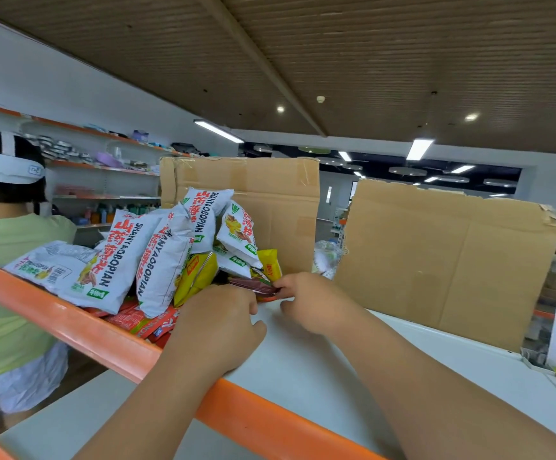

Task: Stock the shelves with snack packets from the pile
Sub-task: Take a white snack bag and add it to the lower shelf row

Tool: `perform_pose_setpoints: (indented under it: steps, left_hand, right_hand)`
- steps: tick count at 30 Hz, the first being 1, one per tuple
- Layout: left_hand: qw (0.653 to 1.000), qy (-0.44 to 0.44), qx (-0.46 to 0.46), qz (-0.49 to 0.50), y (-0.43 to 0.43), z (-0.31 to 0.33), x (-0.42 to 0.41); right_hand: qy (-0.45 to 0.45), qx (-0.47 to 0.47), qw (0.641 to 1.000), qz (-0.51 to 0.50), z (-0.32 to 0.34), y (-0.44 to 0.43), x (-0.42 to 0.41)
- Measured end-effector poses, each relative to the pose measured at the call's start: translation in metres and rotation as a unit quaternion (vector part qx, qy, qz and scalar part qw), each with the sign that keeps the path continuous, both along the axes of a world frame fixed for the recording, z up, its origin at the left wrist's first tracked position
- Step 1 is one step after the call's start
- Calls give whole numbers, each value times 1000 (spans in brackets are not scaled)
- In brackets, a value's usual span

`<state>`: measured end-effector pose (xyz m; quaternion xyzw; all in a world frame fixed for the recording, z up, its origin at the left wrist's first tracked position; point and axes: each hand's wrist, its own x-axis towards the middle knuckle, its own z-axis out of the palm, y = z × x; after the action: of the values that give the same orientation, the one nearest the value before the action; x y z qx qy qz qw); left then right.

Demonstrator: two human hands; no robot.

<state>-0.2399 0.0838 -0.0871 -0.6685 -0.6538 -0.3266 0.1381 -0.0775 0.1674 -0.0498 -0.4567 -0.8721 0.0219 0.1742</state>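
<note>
So both hands are up on the white shelf [303, 376], the one with the orange front edge [104, 336]. The right hand [306, 300] is closed down narrow, thumb and fingertips pinching the end of a flat dark red packet [256, 286] that lies at about 9 o'clock from it, right at the foot of the pile [157, 247]. The left hand [220, 323] sits just beside it at roughly 8 o'clock, knuckles up and fingers curled under; it's touching or nearly touching the near side of that same packet, but I can't tell if it's actually gripping anything since the fingertips are hidden. The pile itself is at 10 o'clock from the hands: big white packets [117, 260] with red lettering leaning on each other, a yellow packet [197, 277] tucked in just behind the left hand, and some flat red packets [140, 322] underneath. A cardboard sheet [270, 207] stands at 12 o'clock behind the pile and a second cardboard sheet [436, 260] at 2 o'clock. Another person in a green top [1, 277] is off at 9 o'clock.
</note>
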Motion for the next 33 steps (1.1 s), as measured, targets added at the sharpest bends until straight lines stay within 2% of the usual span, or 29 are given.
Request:
perform_pose_setpoints:
  steps: [3,6,11,14,16,18,20,22,25,30,33]
  left_hand:
    - [1000,-16,7,-10,-2,3,2]
    - [999,-35,12,-16,-6,8,3]
    - [998,-47,19,-35,-12,11,6]
    - [998,-48,16,-43,-13,12,5]
    - [998,-43,19,-44,-13,12,6]
    - [998,-41,30,-44,-13,13,6]
    - [997,-40,44,-48,-13,11,6]
    - [996,-41,60,-59,-13,10,6]
    - [993,-57,83,-65,-10,15,5]
    - [1000,-10,-6,1,11,31,9]
    - [999,-35,-24,-12,23,34,16]
  right_hand:
    - [22,43,998,-37,7,0,2]
    - [93,77,989,-89,23,-5,17]
    - [310,113,930,-164,45,-8,53]
    - [381,94,902,-181,52,-10,67]
    - [355,71,907,-215,51,-7,72]
    - [285,34,929,-232,48,-3,74]
    - [217,-25,955,-199,47,-4,70]
    - [100,-98,980,-142,45,-12,60]
    - [-79,-165,977,-112,41,-24,46]
    - [-124,-162,973,-108,37,-26,43]
    - [-131,-167,970,-118,38,-26,48]
